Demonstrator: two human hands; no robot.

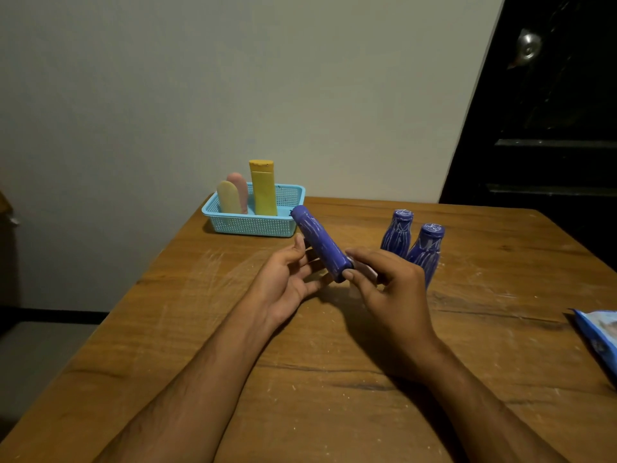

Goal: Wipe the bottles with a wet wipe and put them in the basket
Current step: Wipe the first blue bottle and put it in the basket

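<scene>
Near the middle of the frame, a blue bottle (320,242) is held tilted above the wooden bench (334,379), its cap end pointing up and left toward the basket and its base down and right. The right hand (392,289) pinches the base end between thumb and fingertips, and a scrap of white wipe (366,269) shows just behind those fingers, pressed against the bottle's base. The left hand (290,279) lies palm up beside and beneath the bottle, fingers spread and relaxed, with the thumb touching the bottle's side; whether the other fingertips touch it is hard to tell. Above and left of centre, at the far left corner of the bench, sits a light blue mesh basket (253,225). Three bottles stand upright in it: a tall yellow bottle (263,188) on the right side, a pink bottle (239,190) to its left, and a pale yellow bottle (228,197) in front of the pink one. Right of centre, two more blue bottles with white scratchy lines stand upright on the bench, close together: the farther one (398,232) and the nearer one (427,252), which is partly hidden behind the right hand. At the right edge of the frame, a blue wipes packet (597,339) lies on the bench, partly cut off.
</scene>
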